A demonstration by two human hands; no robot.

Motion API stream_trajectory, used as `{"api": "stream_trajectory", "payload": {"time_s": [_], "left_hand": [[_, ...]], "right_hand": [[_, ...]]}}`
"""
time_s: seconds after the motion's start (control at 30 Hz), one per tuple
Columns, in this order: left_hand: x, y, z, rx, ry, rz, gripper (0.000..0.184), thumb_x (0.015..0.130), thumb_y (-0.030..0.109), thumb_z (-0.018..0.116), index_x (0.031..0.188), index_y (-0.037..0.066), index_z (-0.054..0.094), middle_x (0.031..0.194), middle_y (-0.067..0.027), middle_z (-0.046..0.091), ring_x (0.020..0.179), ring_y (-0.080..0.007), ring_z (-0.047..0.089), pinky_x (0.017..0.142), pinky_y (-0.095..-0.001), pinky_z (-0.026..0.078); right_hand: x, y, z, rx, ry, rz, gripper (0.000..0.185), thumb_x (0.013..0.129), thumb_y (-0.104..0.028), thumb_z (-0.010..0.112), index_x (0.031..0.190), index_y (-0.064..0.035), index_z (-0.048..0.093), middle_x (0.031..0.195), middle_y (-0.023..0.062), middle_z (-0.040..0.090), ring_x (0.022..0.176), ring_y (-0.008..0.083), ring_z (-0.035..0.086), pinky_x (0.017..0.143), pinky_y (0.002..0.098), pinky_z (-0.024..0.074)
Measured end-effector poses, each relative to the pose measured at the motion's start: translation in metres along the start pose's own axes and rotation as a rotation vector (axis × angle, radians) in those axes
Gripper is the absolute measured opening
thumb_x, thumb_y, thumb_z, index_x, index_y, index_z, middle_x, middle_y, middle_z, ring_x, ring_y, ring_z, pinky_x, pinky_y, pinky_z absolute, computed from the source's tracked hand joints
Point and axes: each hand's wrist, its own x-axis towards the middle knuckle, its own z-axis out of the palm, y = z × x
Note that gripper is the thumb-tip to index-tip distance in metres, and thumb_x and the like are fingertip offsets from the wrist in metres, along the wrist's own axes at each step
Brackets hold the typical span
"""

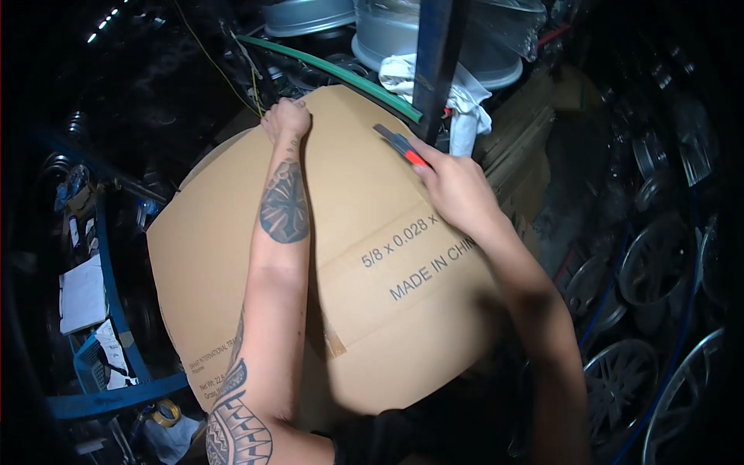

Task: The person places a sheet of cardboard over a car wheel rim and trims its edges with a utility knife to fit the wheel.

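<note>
A large piece of brown cardboard [364,186], printed "5/8 x 0.028" and "MADE IN CHIN…", spreads out in front of me with a fold down its middle. At its far edge my left hand [287,120] is closed on the cardboard, with the fingertips hidden from view. My right hand [461,186] is wrapped around a box cutter [400,145] with a dark body and a red-orange part. The cutter's blade end points to the upper left, over the cardboard's far right area. Whether the blade touches the cardboard I cannot tell.
Behind the cardboard stand a dark metal post [438,70], a green strip [333,74] and a white cloth [465,97]. Silver wheel rims [620,380] lie on the right. A blue metal frame [116,310] with papers and a basket is on the left.
</note>
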Motion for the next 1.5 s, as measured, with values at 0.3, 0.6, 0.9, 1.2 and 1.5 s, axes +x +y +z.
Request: {"api": "stream_trajectory", "payload": {"time_s": [0.3,0.6,0.9,1.2,1.5], "left_hand": [[-0.005,0.002,0.000,-0.022,0.034,0.079,0.062,0.093,0.051,0.054,0.131,0.004,0.068,0.138,-0.0228,0.064,0.135,-0.0353,0.054,0.116,-0.0462,0.032],[-0.010,0.005,-0.002,-0.017,-0.015,0.079,0.071,0.092,0.062,0.054,0.137,0.008,0.066,0.141,-0.0211,0.062,0.138,-0.0365,0.052,0.118,-0.0482,0.032],[-0.007,0.005,0.002,0.008,0.031,0.066,0.066,0.094,0.057,0.054,0.131,0.006,0.069,0.139,-0.0217,0.063,0.137,-0.0349,0.052,0.118,-0.0461,0.031],[-0.011,0.006,-0.006,-0.013,0.015,0.032,0.062,0.097,0.057,0.055,0.132,0.008,0.071,0.141,-0.0198,0.063,0.138,-0.0352,0.052,0.118,-0.0470,0.031],[0.007,0.007,-0.007,-0.011,-0.074,-0.072,0.055,0.095,0.063,0.058,0.131,0.025,0.075,0.146,-0.0127,0.064,0.142,-0.0349,0.052,0.120,-0.0475,0.031]], "right_hand": [[0.111,-0.025,0.037,-0.291,-0.133,0.089,0.030,0.096,-0.013,0.060,0.123,-0.0097,0.072,0.112,0.0240,0.074,0.109,0.0417,0.071,0.095,0.0524,0.0566],[0.072,-0.023,0.018,-0.349,-0.188,0.062,0.025,0.096,-0.013,0.060,0.117,-0.0060,0.073,0.105,0.0267,0.074,0.102,0.0448,0.072,0.091,0.0528,0.0571],[0.069,-0.031,0.003,-0.347,-0.199,0.023,0.023,0.097,-0.018,0.062,0.112,-0.0072,0.076,0.102,0.0241,0.075,0.098,0.0421,0.073,0.088,0.0514,0.0578],[0.089,-0.046,0.013,-0.457,-0.303,0.002,0.028,0.088,-0.008,0.059,0.108,-0.0027,0.079,0.116,0.0212,0.075,0.107,0.0386,0.073,0.092,0.0469,0.0590],[-0.028,-0.041,-0.057,-0.508,-0.554,0.058,0.025,0.088,-0.005,0.061,0.106,-0.0039,0.078,0.101,0.0222,0.076,0.096,0.0371,0.075,0.082,0.0480,0.0603]]}}
